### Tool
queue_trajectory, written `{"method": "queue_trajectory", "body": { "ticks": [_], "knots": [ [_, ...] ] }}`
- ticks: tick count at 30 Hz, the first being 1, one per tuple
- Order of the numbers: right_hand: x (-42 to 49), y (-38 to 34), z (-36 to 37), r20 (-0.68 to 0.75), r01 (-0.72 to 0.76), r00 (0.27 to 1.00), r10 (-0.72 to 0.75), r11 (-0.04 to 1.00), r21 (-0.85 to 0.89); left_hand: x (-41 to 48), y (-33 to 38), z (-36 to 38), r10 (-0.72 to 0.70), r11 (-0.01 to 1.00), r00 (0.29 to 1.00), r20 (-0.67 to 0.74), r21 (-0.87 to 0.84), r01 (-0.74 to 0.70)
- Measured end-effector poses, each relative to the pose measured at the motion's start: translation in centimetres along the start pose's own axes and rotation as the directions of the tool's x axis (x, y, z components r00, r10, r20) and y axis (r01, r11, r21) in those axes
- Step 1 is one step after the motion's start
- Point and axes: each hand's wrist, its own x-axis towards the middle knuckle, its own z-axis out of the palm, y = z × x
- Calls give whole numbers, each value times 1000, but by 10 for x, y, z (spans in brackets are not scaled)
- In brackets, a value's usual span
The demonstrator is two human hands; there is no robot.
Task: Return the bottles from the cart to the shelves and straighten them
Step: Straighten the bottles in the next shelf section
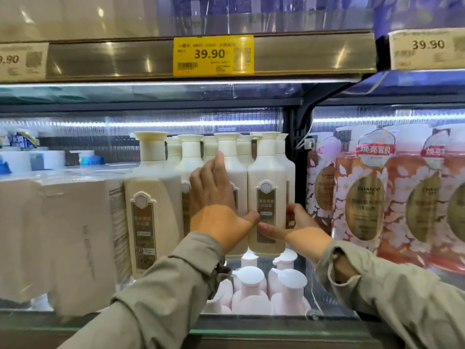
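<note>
Centre: bottles [266, 197], ranked front to back, under the price tag [214, 55].
Left: packs [63, 235].
Right: pouches [359, 197].
Below: capped bottles [249, 285], lower tier.

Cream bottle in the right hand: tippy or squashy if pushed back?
Probably tippy: the cream bottle is tall and narrow, with a wide cap on a thin neck. Likely stiff: no denting shows under the right hand. The neighbouring bottles close beside and behind should limit any fall.
</note>
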Motion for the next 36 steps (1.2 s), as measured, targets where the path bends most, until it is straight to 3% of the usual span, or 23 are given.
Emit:
{"method": "queue_trajectory", "body": {
  "ticks": [5, 10, 15, 19, 25, 30, 36],
  "knots": [
    [-2, -3, -5, 23, 2, 1000, 0, 998, -58, 6, -1, -2, -1, 1000, 1000, -24, 21, 1],
    [-7, -8, -10, 99, 21, 995, -12, 996, -90, 16, 3, -2, -67, 993, 987, -145, 88, 80],
    [-8, -13, -13, 109, 7, 994, 6, 993, -119, 25, 1, -8, -82, 976, 997, 2, 202, 80],
    [-9, -11, -13, 134, -2, 991, 17, 994, -105, 20, 1, -6, -71, 990, 997, 23, 128, 67],
    [-1, -7, -17, 152, 15, 988, 4, 992, -121, 8, 0, -3, -2, 995, 996, -84, -99, -7],
    [-1, -9, -19, 203, 45, 979, -22, 993, -109, 3, 0, -16, 40, 972, 998, -39, -232, -48],
    [-7, -13, -25, 252, 67, 967, -34, 990, -124, 7, 0, -21, 32, 988, 994, -109, -147, -48]
  ]
}}
